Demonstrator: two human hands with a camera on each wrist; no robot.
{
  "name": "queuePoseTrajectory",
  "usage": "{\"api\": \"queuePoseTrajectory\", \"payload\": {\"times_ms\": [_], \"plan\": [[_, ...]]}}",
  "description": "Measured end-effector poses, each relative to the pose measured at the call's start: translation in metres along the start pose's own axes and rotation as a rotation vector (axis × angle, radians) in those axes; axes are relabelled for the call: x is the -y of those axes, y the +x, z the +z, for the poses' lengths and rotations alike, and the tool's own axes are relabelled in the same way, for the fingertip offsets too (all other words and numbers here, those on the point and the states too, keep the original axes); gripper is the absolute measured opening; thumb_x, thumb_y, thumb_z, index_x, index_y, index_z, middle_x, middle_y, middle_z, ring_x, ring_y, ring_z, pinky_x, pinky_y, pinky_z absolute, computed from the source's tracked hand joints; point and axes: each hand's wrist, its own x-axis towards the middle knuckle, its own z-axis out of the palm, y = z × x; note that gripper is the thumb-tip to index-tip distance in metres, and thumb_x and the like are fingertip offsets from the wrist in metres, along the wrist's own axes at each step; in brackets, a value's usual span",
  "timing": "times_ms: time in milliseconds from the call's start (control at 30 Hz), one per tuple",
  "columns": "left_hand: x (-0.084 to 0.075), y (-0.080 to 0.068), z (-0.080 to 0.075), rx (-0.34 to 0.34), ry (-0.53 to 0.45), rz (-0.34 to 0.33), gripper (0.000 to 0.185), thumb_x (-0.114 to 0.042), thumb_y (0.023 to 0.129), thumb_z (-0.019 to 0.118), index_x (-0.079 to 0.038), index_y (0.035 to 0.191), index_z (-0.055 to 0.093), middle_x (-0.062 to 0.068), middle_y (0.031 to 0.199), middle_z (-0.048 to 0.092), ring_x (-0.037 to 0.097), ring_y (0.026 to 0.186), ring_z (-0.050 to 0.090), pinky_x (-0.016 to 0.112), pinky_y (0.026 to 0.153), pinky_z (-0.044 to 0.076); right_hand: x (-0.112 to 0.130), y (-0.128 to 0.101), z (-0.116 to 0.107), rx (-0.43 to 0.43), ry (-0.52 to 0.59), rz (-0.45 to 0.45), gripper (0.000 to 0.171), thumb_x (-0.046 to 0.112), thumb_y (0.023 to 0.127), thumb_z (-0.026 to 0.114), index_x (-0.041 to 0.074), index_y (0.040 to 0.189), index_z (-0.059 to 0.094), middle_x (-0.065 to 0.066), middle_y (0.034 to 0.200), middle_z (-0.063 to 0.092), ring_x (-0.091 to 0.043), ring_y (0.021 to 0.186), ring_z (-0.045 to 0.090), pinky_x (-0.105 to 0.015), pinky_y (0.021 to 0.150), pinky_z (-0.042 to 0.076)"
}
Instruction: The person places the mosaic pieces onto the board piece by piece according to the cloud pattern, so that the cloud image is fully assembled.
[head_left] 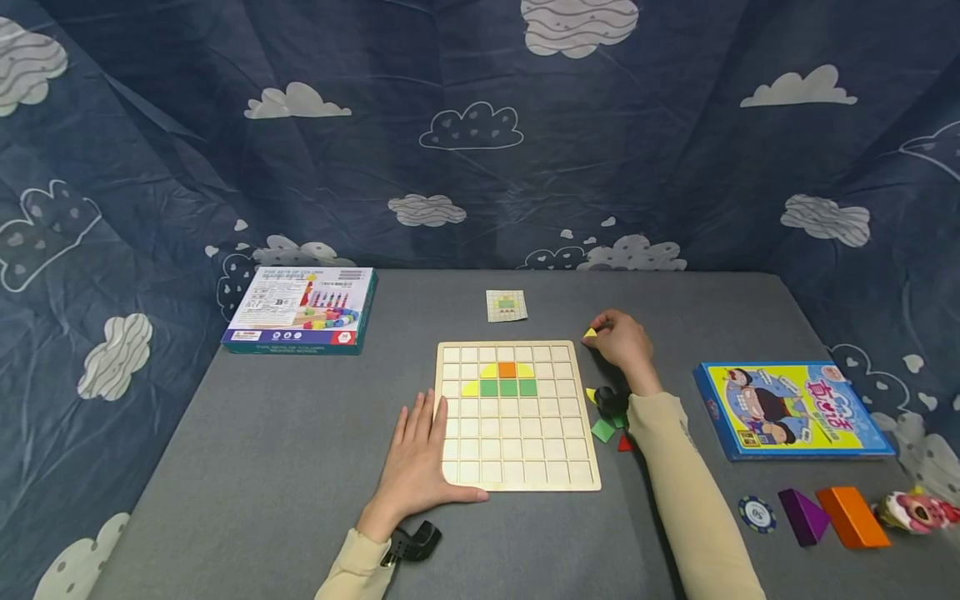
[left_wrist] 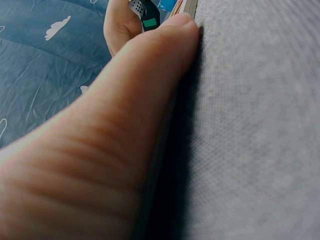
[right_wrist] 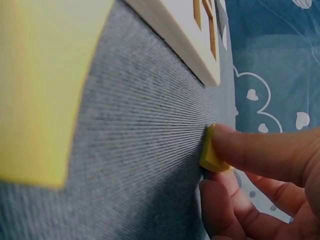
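Note:
My left hand (head_left: 416, 467) lies at the near left corner of the wooden grid board (head_left: 517, 458). Its fingers stretch along the left edge, and the thumb (left_wrist: 165, 42) reaches along the front edge. On the board, an orange square (head_left: 507, 370) sits between two rounded yellow pieces. Below them runs a row of green squares (head_left: 508, 387) with a yellow piece (head_left: 470, 389) at its left end. Beyond the board's far right corner, my right hand (head_left: 624, 340) pinches a small yellow piece (right_wrist: 210, 150) between thumb and fingers; they cover part of its outline.
A patterned card (head_left: 507, 306) lies behind the board. Loose pieces, including a green square (head_left: 602, 430) and a red triangle (head_left: 625, 444), lie beside its right edge. Boxes stand left (head_left: 300, 310) and right (head_left: 798, 410). A chip (head_left: 757, 514), purple block (head_left: 803, 517), orange block (head_left: 853, 517) and figurine (head_left: 917, 511) sit front right.

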Motion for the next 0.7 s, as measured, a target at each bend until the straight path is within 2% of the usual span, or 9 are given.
{"api": "queuePoseTrajectory", "payload": {"times_ms": [333, 700], "plan": [[0.001, -0.002, 0.001, -0.04, 0.001, 0.027, 0.139, -0.084, 0.053, 0.063, 0.003, 0.15, 0.016, 0.024, 0.154, 0.013, 0.035, 0.142, 0.006, 0.049, 0.112, 0.005, -0.001, -0.015, -0.005, -0.006, 0.03, -0.039, 0.024, 0.022, 0.084, 0.072, 0.006, 0.102, 0.067, -0.008, 0.086, 0.065, -0.025, 0.072, 0.057, -0.036, 0.06, 0.04], [0.001, -0.001, 0.0, -0.015, -0.019, 0.018, 0.138, -0.082, 0.054, 0.065, 0.002, 0.15, 0.013, 0.023, 0.154, 0.01, 0.034, 0.142, 0.004, 0.048, 0.112, 0.002, 0.003, -0.042, -0.006, 0.054, 0.135, -0.223, 0.021, 0.021, 0.083, 0.074, 0.004, 0.095, 0.07, -0.006, 0.08, 0.065, -0.021, 0.066, 0.056, -0.033, 0.057, 0.042]]}}
